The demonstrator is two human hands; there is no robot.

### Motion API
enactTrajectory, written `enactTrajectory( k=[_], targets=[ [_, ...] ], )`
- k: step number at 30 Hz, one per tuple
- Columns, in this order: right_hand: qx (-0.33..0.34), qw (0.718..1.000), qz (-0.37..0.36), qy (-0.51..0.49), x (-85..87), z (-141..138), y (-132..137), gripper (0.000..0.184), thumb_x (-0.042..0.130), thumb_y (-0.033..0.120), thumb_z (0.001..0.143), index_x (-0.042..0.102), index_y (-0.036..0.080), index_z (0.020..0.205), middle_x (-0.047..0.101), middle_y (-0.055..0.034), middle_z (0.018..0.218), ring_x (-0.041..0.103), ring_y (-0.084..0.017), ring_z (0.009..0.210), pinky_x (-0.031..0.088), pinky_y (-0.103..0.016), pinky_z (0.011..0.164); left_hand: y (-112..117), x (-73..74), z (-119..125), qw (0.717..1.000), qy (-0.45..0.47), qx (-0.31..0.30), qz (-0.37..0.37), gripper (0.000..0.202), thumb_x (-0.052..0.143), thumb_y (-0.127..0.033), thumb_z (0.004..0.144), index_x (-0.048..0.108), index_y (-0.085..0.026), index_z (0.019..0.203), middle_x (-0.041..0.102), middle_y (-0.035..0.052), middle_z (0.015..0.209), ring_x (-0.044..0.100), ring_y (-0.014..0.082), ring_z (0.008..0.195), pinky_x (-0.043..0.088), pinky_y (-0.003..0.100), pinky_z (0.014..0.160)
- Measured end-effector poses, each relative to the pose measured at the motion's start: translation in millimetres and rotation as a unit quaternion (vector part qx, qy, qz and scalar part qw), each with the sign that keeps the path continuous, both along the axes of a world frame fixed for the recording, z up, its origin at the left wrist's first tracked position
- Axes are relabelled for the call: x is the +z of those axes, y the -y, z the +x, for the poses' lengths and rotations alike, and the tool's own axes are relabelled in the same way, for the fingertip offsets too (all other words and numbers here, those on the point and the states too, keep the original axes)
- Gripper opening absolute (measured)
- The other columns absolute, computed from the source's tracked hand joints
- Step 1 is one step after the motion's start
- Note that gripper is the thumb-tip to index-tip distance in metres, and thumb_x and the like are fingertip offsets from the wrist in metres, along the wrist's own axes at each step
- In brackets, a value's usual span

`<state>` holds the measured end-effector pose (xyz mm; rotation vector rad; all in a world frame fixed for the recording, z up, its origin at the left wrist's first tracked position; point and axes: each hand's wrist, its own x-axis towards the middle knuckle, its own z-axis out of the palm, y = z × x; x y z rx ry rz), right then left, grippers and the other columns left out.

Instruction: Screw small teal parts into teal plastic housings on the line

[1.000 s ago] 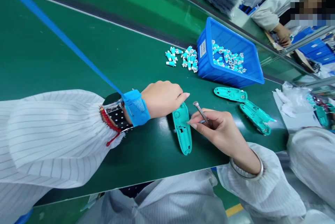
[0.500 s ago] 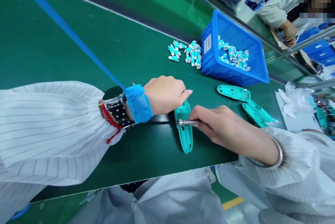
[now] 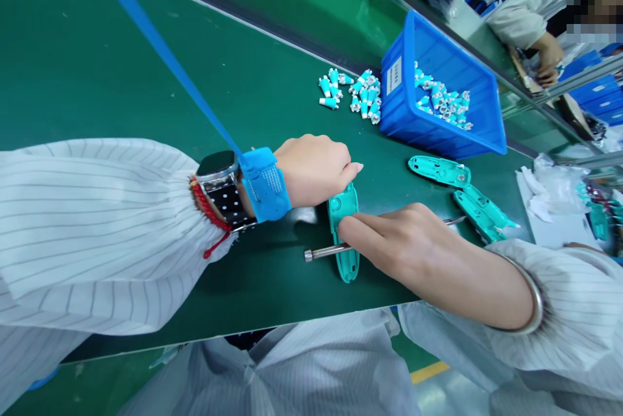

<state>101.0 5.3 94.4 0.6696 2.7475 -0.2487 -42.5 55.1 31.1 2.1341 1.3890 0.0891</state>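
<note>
The teal shell half (image 3: 343, 207) lay hollow side up on the desk (image 3: 263, 299); work on it appeared unfinished. Your curled right hand (image 3: 403, 241) gripped a metal rod (image 3: 325, 252) across it. Your left hand (image 3: 311, 169) was curled at the shell's far end, any grip hidden. Beyond, a white-tipped shell piece (image 3: 484, 213) looked further along; loose cone parts (image 3: 364, 102) beside the blue bin (image 3: 442, 138) looked unused.

The right grip (image 3: 392, 241) holds a rod (image 3: 323, 252) over a shell (image 3: 344, 204).

Small parts (image 3: 442, 99) in bin (image 3: 428, 134), behind-right of shell (image 3: 343, 204)
</note>
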Motion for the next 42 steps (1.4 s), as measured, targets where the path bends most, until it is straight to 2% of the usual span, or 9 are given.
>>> enactTrajectory(
  k=[5, 9, 14, 16, 23, 27, 32, 36, 42],
  targets=[
    [-0.027, 0.999, -0.016, -0.015, -2.3, 14, 2, 0.020, 0.036, 0.004, 0.083, 0.046, 0.018, 0.073, 0.043, 0.0011, 0.056, 0.024, -0.010, 0.042, 0.018, -0.027, 0.041, 0, -1.3, 0, 1.000, 0.015, 0.002, 0.001, 0.047, 0.030, -0.047, 0.086, 0.066, -0.018, 0.082, 0.063, 0.0084, 0.074, 0.060, 0.0264, 0.081, 0.042, 0.033, 0.070],
    [-0.123, 0.987, -0.050, -0.094, -3.0, 32, -5, 0.009, 0.046, 0.015, 0.087, 0.052, 0.021, 0.081, 0.050, 0.0025, 0.055, 0.034, -0.009, 0.042, 0.021, -0.026, 0.043, 0, -1.8, 0, 1.000, 0.006, -0.008, 0.008, 0.049, 0.027, -0.046, 0.087, 0.067, -0.018, 0.084, 0.065, 0.0087, 0.076, 0.060, 0.0268, 0.082, 0.042, 0.034, 0.070],
    [-0.298, 0.900, -0.053, -0.313, -5.6, 28, -45, 0.015, 0.065, 0.025, 0.077, 0.052, 0.020, 0.072, 0.063, 0.0007, 0.069, 0.046, -0.008, 0.047, 0.032, -0.022, 0.043, 5, -0.8, 1, 0.998, -0.021, -0.039, 0.042, 0.048, 0.026, -0.043, 0.090, 0.067, -0.019, 0.084, 0.066, 0.0093, 0.076, 0.062, 0.0268, 0.079, 0.044, 0.035, 0.067],
    [-0.318, 0.876, -0.085, -0.353, -12.6, 12, -67, 0.012, 0.067, 0.023, 0.074, 0.056, 0.018, 0.074, 0.064, -0.0008, 0.072, 0.052, -0.010, 0.052, 0.035, -0.022, 0.045, 9, -1.7, 2, 0.996, -0.022, -0.061, 0.065, 0.047, 0.026, -0.042, 0.090, 0.067, -0.019, 0.083, 0.066, 0.0095, 0.074, 0.063, 0.0262, 0.076, 0.045, 0.035, 0.065],
    [-0.204, 0.915, -0.203, -0.283, -55.0, -66, -103, 0.009, 0.068, 0.019, 0.073, 0.065, 0.011, 0.078, 0.058, 0.0014, 0.064, 0.052, -0.009, 0.061, 0.038, -0.022, 0.057, 18, -3.2, -1, 0.985, 0.033, -0.117, 0.119, 0.042, 0.030, -0.032, 0.090, 0.067, -0.014, 0.097, 0.067, 0.0120, 0.097, 0.061, 0.0275, 0.090, 0.045, 0.038, 0.078],
    [-0.171, 0.928, -0.216, -0.250, -58.6, -90, -104, 0.012, 0.070, 0.020, 0.071, 0.062, 0.012, 0.071, 0.053, 0.0030, 0.060, 0.046, -0.008, 0.057, 0.033, -0.021, 0.054, 20, 2.6, -4, 0.981, 0.079, -0.105, 0.141, 0.042, 0.025, -0.025, 0.090, 0.061, -0.018, 0.110, 0.063, 0.0072, 0.113, 0.057, 0.0225, 0.102, 0.041, 0.031, 0.087],
    [-0.180, 0.928, -0.238, -0.223, -56.3, -93, -104, 0.019, 0.071, 0.018, 0.069, 0.055, 0.012, 0.060, 0.051, 0.0034, 0.055, 0.044, -0.008, 0.055, 0.032, -0.021, 0.051, 21, 6.0, -4, 0.985, 0.077, -0.102, 0.117, 0.040, 0.028, -0.026, 0.089, 0.061, -0.021, 0.112, 0.060, 0.0042, 0.119, 0.056, 0.0225, 0.105, 0.040, 0.029, 0.088],
    [-0.162, 0.924, -0.248, -0.241, -60.7, -88, -104, 0.018, 0.072, 0.018, 0.067, 0.055, 0.013, 0.067, 0.050, 0.0047, 0.058, 0.045, -0.007, 0.055, 0.032, -0.020, 0.052, 22, 6.7, -5, 0.986, 0.080, -0.093, 0.116, 0.044, 0.025, -0.024, 0.089, 0.057, -0.016, 0.119, 0.059, 0.0082, 0.120, 0.057, 0.0251, 0.101, 0.041, 0.032, 0.083],
    [-0.117, 0.926, -0.258, -0.250, -65.1, -84, -105, 0.014, 0.070, 0.013, 0.068, 0.057, 0.013, 0.074, 0.051, 0.0045, 0.060, 0.045, -0.008, 0.057, 0.033, -0.022, 0.053, 22, 7.7, -6, 0.991, 0.075, -0.083, 0.079, 0.046, 0.023, -0.028, 0.089, 0.055, -0.024, 0.121, 0.060, 0.0050, 0.120, 0.057, 0.0250, 0.103, 0.041, 0.034, 0.084]
  ],
)
